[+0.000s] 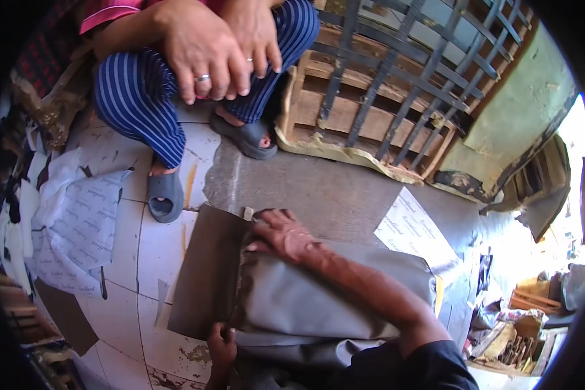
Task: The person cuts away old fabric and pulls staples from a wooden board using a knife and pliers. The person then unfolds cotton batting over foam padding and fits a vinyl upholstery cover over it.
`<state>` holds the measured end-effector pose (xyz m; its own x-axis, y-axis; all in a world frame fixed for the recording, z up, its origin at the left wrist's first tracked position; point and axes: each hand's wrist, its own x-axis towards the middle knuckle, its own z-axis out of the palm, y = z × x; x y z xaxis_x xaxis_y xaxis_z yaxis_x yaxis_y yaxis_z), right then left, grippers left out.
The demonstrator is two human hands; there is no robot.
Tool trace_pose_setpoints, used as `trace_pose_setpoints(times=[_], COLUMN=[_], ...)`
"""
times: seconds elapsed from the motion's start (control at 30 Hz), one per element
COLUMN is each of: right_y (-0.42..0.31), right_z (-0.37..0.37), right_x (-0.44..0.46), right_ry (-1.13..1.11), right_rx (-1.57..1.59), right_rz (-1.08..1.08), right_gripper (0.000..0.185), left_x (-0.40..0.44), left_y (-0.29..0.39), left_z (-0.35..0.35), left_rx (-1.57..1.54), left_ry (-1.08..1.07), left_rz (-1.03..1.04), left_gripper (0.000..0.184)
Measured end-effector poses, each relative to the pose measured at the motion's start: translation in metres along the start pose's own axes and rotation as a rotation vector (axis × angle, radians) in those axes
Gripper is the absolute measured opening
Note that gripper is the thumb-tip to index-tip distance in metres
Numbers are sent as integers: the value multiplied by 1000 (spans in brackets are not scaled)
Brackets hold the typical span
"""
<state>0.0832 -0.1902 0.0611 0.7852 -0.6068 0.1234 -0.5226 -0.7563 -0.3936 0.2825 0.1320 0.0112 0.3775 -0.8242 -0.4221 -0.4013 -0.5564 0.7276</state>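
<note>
A bulky cushion in a grey leatherette cover point(318, 292) lies in front of me, its surface wrinkled. A flat dark brown flap or sheet point(205, 276) extends from its left side; I cannot tell whether they are joined. At the near end of that side, my left hand point(222, 343) is closed with the fingers pinched at the cover's edge. My right hand point(283, 234) reaches across the cushion and grips the cover at the far left corner, with the fingertips partly hidden. Close to those fingertips is a small pale block point(247, 213).
Opposite me sits a person with clasped hands point(208, 55) and grey sandals point(166, 196). A wooden seat frame with black webbing point(390, 84) stands at the back right. Printed white sheets point(413, 224) and scraps lie around; wood pieces point(523, 344) are piled at right.
</note>
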Motion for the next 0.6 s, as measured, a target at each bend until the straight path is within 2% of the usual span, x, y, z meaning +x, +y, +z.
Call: trace_pose_setpoints(times=[0.03, 0.07, 0.1, 0.13, 0.2, 0.3, 0.33, 0.37, 0.43, 0.5, 0.57, 0.6], right_y=[10, 24, 41, 59, 92, 135, 135, 136, 139, 148, 138, 127], right_z=[-14, -29, -42, -55, -76, -100, -109, -112, -113, -100, -84, -98], right_x=[-22, -46, -75, -106, -173, -262, -287, -307, -346, -388, -417, -413], right_ry=[13, 30, -100, -225, -356, -586, -529, -517, -407, -351, 99, 129], right_rx=[60, 114, 196, 278, 188, 114, 134, 142, -87, 69, -23, 124], right_rz=[64, 128, 265, 404, 618, 843, 985, 998, 1265, 1339, 1442, 1516], right_gripper=[57, 57, 62, 66, 66, 61, 62, 62, 65, 64, 59, 56], left_x=[-3, -4, 0, 9, 33, 98, 121, 148, 189, 200, 217, 224], left_y=[16, 36, 57, 79, 125, 174, 182, 174, 165, 169, 154, 149], left_z=[-1, 3, 5, 3, 9, 33, 45, 56, 71, 71, 70, 71], left_rx=[3, 23, 37, 30, 139, 136, 169, 190, 281, 240, 278, 310], left_ry=[-20, 122, 262, 239, 285, 263, 296, 253, 223, 206, 229, 241], left_rz=[5, 74, 148, 165, 454, 450, 430, 415, 345, 338, 402, 412], left_gripper=[23, 26, 30, 30, 39, 40, 39, 37, 26, 21, 17, 16])
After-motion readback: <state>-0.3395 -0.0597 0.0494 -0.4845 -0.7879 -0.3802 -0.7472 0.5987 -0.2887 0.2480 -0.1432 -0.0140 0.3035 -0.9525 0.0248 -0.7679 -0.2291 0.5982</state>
